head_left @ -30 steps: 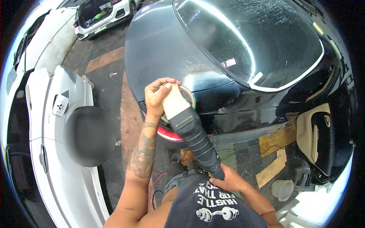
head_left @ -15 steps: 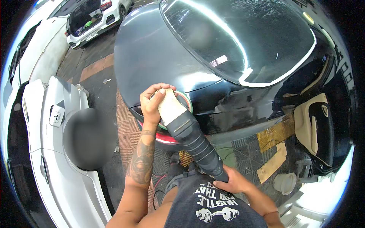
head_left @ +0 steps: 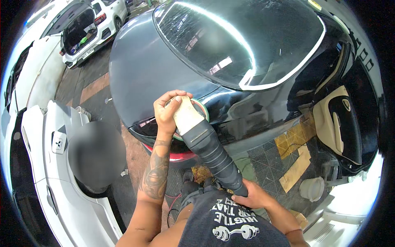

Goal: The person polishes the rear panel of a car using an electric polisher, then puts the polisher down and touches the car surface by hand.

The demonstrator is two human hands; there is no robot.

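A power polisher (head_left: 213, 152) with a black, tape-wrapped body and a pale head cover runs diagonally in front of me. My left hand (head_left: 168, 111) is closed over its head, fingers on top. Low by my shirt, my right hand (head_left: 256, 195) grips the rear end of the body. Under the head, a round pad shows only as a green and reddish rim (head_left: 201, 108). It is over the rear corner of a dark car (head_left: 144, 78), above the red tail light (head_left: 177, 156); the head hides whether its face touches the paint.
A white car (head_left: 53, 164) with a blurred wheel area stands at left. Behind it, another white car (head_left: 92, 41) has its tailgate raised. At right are an open car door (head_left: 337, 123), cardboard (head_left: 295, 171) and a white bucket (head_left: 311, 189). A pink cord (head_left: 175, 201) lies near my feet.
The dark car has shifted left and slightly down in view, while the polisher and both hands stay almost at the same spot in view. Both grips are unchanged.
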